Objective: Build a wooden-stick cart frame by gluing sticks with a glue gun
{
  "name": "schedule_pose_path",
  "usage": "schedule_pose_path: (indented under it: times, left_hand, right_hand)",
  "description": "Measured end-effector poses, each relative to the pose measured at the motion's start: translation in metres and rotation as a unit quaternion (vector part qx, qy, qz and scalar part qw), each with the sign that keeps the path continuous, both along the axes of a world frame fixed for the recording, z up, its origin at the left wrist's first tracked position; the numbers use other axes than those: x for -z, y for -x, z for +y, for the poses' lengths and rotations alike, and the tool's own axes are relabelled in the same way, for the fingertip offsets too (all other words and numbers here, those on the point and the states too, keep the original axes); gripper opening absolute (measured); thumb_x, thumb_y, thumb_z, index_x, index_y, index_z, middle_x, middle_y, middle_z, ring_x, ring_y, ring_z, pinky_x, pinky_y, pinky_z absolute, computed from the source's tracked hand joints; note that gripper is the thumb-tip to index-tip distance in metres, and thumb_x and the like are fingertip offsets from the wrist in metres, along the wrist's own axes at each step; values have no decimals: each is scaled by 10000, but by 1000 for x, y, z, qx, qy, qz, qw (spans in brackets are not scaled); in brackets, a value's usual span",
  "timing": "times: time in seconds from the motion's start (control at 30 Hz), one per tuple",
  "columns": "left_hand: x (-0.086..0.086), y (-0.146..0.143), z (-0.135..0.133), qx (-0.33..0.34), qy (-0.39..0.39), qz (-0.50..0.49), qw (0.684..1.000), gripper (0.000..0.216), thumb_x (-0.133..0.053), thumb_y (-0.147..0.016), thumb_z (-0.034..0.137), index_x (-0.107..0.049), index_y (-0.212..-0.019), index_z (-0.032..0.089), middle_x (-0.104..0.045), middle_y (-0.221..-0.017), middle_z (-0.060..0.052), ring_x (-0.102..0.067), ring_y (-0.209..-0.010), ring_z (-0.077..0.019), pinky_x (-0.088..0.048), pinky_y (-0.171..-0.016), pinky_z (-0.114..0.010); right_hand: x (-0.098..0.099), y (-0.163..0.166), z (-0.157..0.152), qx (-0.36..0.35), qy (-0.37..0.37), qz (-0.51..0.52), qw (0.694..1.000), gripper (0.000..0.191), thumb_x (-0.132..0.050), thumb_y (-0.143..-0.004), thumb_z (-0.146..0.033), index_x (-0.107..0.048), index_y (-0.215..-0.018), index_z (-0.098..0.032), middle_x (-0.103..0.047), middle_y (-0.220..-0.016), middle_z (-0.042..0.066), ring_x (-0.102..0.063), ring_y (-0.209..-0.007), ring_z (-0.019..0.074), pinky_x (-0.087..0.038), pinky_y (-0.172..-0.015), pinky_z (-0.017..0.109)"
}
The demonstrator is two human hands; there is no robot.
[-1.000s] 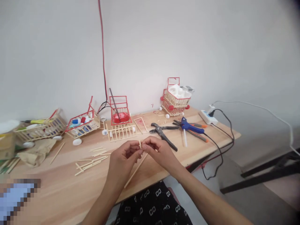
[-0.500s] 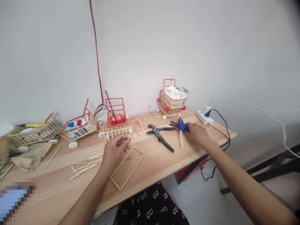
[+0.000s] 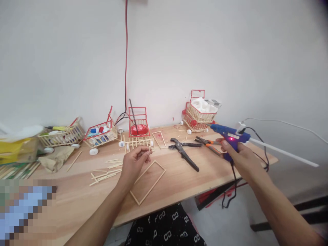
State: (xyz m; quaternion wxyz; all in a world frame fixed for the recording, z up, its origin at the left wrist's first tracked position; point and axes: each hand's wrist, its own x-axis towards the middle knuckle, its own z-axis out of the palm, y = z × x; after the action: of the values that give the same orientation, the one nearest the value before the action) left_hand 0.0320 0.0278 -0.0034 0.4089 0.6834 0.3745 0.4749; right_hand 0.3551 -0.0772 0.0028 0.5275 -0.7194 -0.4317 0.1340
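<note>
My right hand (image 3: 242, 159) grips a blue glue gun (image 3: 228, 134), lifted above the table's right side. Its red light glows, a long white glue stick juts from the back, and the nozzle points left. My left hand (image 3: 137, 162) is closed in a pinch over the far end of a rectangular stick frame (image 3: 151, 188) lying on the table. A pale bit shows at its fingertips, too small to name. Just behind that hand is a small stick cart (image 3: 138, 142) with red rails and a red dish (image 3: 139, 130).
Black-handled pliers (image 3: 185, 155) and orange-handled pliers (image 3: 208, 146) lie mid-right. A cart with white filling (image 3: 202, 107) stands at the back. Loose sticks (image 3: 106, 173), brown paper (image 3: 55, 159) and two more carts (image 3: 101, 133) are leftward. The gun's cord (image 3: 235, 181) hangs over the front edge.
My right hand has picked up the glue gun from the table and raised it, turning it nozzle-left. The orange pliers now show. My left hand stays pinched by the frame; the view has shifted left.
</note>
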Motion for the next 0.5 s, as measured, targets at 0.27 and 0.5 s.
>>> schedule_pose_path:
  times: [0.27,0.5]
  left_hand:
    - [8,5,-2,8,-40,12,999,181,-539,-851,293,-669,-898,178,-665,-758,-13,-577,-632,-122,-466,-627,-234]
    - [6,7,-5,-9,-75,48,996,200,-520,-879,317,-672,-887,187,-658,-776,-17,-585,-670,-136,-457,-669,-240]
  right_hand:
    - [-7,101,-10,-263,-11,201,944,370,-577,-837,-530,-625,-956,-183,-632,-863,71,-522,-592,122,-403,-486,244]
    - [1,132,0,-303,55,176,935,393,-547,-844,-548,-587,-869,-158,-540,-661,0,-438,-452,79,-340,-432,230]
